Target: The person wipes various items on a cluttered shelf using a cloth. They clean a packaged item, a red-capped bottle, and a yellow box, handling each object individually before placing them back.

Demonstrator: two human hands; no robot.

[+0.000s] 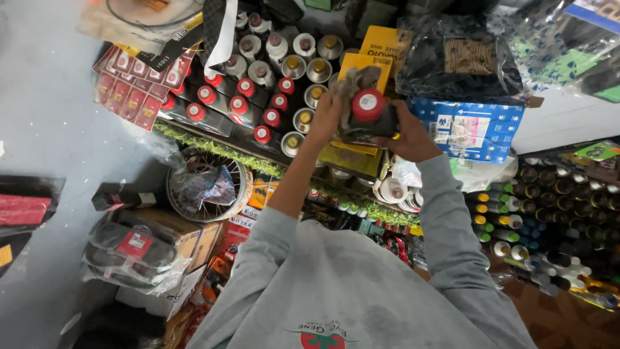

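Two hands up and out in front, both arms in grey sleeves stretched forward over the shelf of stock. Right hand (408, 136) has the dark bottle with the red cap (368, 106) gripped from the side, fingers wrapped round its body, cap turned up toward the camera. Left hand (328, 115) comes in from the other side, forearm bare to the elbow, sleeve pushed back, and its fingers are closed on a crumpled greyish-brown rag (354, 84) pressed against the bottle just beside the cap. So the bottle sits between the two hands, held in the air above the yellow boxes (361, 64), not resting on anything. Left of the hands stand rows of dark bottles with red caps (244, 87), and behind them white-topped and gold-topped ones (303, 64) packed close together. A strip of green artificial grass (213, 148) edges the shelf front. To the right, a blue printed carton (481, 126) lies under a black mat in clear plastic wrap (462, 61). Lower left, a spoked wheel rim (205, 184) wrapped in plastic leans among cardboard boxes (187, 236). Far right, more bottles with coloured caps (510, 223) lie on their sides in rows.
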